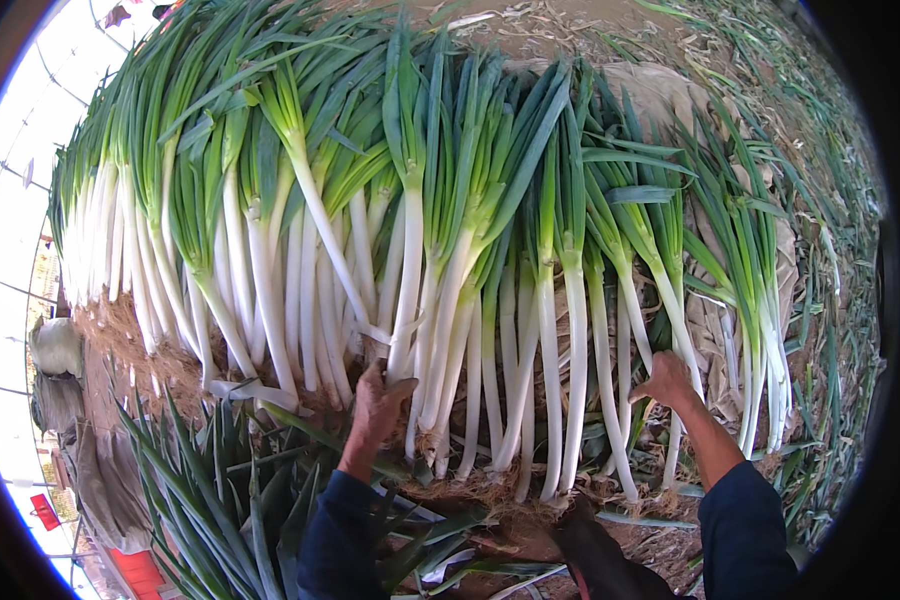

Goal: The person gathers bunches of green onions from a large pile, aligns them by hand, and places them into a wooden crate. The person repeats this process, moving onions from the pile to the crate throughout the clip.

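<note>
A wide row of long green onions (pixel 412 247) lies before me, with white shanks, green leaves and brown roots. My left hand (pixel 375 412) is at the lower end of one thick white shank (pixel 406 307). Its thumb crosses in front, and its other fingers are partly hidden. Farther right, my right hand (pixel 667 381) rests against the white shanks (pixel 675 311) near the row's right side. Its thumb stands apart and its fingertips are hidden among the stalks, so the grip is unclear.
Loose green leaves (pixel 225 495) lie at the lower left. Brown cloth (pixel 656 90) lies under the row's right part. Leaf scraps (pixel 832 187) cover the soil at right. Grey covers (pixel 105 480) and a translucent sheet wall (pixel 0 262) stand at left. My dark shoe (pixel 600 547) is below.
</note>
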`<state>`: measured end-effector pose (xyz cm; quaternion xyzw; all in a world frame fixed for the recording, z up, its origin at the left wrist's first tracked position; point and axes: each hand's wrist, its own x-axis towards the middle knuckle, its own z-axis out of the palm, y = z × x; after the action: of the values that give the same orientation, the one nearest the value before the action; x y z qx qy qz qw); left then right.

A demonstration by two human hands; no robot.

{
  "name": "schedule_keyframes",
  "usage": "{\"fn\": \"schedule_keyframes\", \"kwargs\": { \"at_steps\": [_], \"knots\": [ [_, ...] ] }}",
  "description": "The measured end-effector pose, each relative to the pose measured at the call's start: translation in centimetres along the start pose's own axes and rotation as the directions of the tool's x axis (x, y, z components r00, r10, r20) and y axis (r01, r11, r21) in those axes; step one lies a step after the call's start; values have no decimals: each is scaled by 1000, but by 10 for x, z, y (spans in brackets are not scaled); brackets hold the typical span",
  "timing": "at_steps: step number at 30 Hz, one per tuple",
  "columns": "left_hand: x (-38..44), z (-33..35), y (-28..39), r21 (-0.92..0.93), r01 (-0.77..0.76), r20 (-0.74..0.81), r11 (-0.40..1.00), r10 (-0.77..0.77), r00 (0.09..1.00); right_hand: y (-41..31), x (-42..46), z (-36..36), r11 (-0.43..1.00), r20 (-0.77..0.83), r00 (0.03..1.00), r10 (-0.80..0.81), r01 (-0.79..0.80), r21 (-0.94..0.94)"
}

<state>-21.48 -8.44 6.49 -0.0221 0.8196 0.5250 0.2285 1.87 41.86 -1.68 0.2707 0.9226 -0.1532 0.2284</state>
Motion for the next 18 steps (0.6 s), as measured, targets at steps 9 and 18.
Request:
{"fn": "schedule_keyframes", "kwargs": {
  "at_steps": [9,18],
  "knots": [
    [-16,27,26,410,-192,-249,892,312,917,-8,-7,-7,1000,-31,999,-18,18,5],
    [130,1,7,692,-94,-544,716,603,583,-3,-3,-5,1000,-22,999,-30,29,-8]
  ]
}}
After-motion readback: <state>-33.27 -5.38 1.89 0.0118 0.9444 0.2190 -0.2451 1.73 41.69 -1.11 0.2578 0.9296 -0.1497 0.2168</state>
